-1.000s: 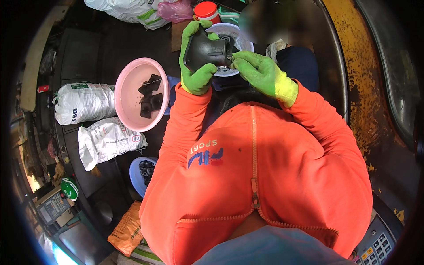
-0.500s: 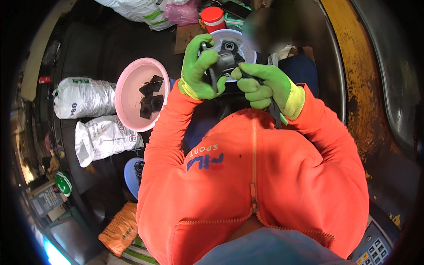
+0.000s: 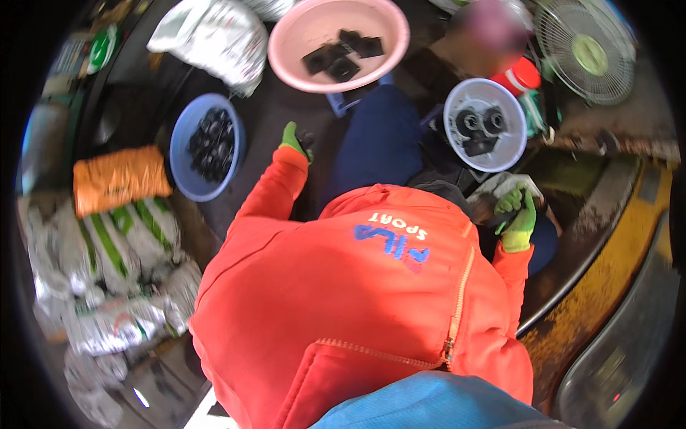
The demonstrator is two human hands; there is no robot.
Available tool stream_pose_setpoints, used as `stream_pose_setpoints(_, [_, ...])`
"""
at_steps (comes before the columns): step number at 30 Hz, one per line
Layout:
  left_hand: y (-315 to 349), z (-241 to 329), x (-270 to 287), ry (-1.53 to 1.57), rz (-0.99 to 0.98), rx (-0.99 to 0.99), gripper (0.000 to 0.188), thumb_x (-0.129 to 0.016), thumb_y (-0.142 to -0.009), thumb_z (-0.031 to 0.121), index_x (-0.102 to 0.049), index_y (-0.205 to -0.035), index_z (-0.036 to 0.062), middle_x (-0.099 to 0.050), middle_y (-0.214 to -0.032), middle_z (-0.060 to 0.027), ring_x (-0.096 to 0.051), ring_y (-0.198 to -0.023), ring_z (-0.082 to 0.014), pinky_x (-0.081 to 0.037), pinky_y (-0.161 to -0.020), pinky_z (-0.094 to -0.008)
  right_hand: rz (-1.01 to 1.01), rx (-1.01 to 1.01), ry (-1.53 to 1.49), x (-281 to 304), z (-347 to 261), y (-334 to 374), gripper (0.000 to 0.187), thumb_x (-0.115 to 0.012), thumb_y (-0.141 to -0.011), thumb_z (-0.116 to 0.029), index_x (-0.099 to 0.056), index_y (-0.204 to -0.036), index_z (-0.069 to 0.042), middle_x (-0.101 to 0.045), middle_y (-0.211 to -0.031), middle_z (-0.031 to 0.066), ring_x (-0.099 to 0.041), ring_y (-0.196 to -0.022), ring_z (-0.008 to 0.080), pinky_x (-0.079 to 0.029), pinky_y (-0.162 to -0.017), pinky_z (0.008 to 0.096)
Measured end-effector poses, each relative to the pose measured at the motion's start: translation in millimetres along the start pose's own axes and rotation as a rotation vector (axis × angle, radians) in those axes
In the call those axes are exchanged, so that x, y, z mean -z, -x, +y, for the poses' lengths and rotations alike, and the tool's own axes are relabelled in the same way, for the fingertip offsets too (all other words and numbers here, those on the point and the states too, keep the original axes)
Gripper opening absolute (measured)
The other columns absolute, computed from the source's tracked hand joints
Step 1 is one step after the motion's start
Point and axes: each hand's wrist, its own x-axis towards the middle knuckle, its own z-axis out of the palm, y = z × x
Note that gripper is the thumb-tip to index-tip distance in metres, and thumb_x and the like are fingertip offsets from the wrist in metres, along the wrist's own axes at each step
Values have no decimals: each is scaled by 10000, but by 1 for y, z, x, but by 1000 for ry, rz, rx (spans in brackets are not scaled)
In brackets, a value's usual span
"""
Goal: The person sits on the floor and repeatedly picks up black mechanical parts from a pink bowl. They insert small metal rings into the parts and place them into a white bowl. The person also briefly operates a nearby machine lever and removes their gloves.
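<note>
My left hand (image 3: 294, 140), in a green glove, is out to the left between the pink basin and the blue basin. Its thumb points up; a dark patch covers the finger side, so whether it holds a part or the glove is dirty is unclear. Low at the right, my right hand (image 3: 520, 217) has its gloved fingers closed around a slim dark tool (image 3: 504, 219), its kind not clear. Black ring-ended parts (image 3: 469, 122) lie with a flat black piece in the pale basin (image 3: 451, 139). Many small black parts (image 3: 211, 146) fill the blue basin (image 3: 179, 156).
The pink basin (image 3: 282, 53) holds several square black pieces (image 3: 343, 56). White sacks (image 3: 214, 41) and an orange bag (image 3: 121, 179) lie at the left. A red-lidded container (image 3: 520, 75) and a fan (image 3: 586, 53) stand far right. A worn yellow metal edge (image 3: 607, 275) borders the right.
My view has turned leftward. My hands, together on a black part before, are now far apart: the left went toward the blue basin, the right dropped low. The black part is no longer between them.
</note>
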Motion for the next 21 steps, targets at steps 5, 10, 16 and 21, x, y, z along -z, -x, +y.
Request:
stream_pose_setpoints(5, [-44, 113, 129, 433, 788, -738, 391, -579, -836, 499, -717, -916, 142, -685, -879, -64, -612, -756, -238, -468, -708, -422, -34, -15, 7, 8, -7, -8, 196, -495, -979, -303, -503, -971, -108, -429, -786, -16, -372, -615, 100, -344, -584, 277])
stream_pose_setpoints(10, [-20, 178, 112, 366, 679, -790, 595, -491, -887, 493, -550, -1280, 50, -575, -1267, -127, -600, -1056, -329, -472, -876, -435, -106, 19, 127, -3, -2, -8, 191, -484, -982, -277, -519, -1043, -100, -365, -730, -54, -352, -576, 68, -339, -558, 227])
stream_pose_setpoints(16, [8, 90, -108, 25, -312, -609, 392, -320, -1005, 189, -400, -1383, 127, -466, -1341, -33, -511, -1155, -273, -452, -918, -389, 143, 285, 131, 8, -11, 9, 252, -457, -973, -228, -557, -1133, -60, -530, -802, 28, -476, -650, 149, -409, -574, 279])
stream_pose_setpoints(21, [98, -69, -277, -627, -1195, -747, 305, -623, -897, 166, -641, -1167, 24, -650, -1111, -116, -624, -964, -172, -500, -838, -305, 70, 301, -64, 15, -17, 20, 218, -494, -958, -168, -551, -1155, -92, -580, -926, 69, -549, -778, 181, -478, -660, 334])
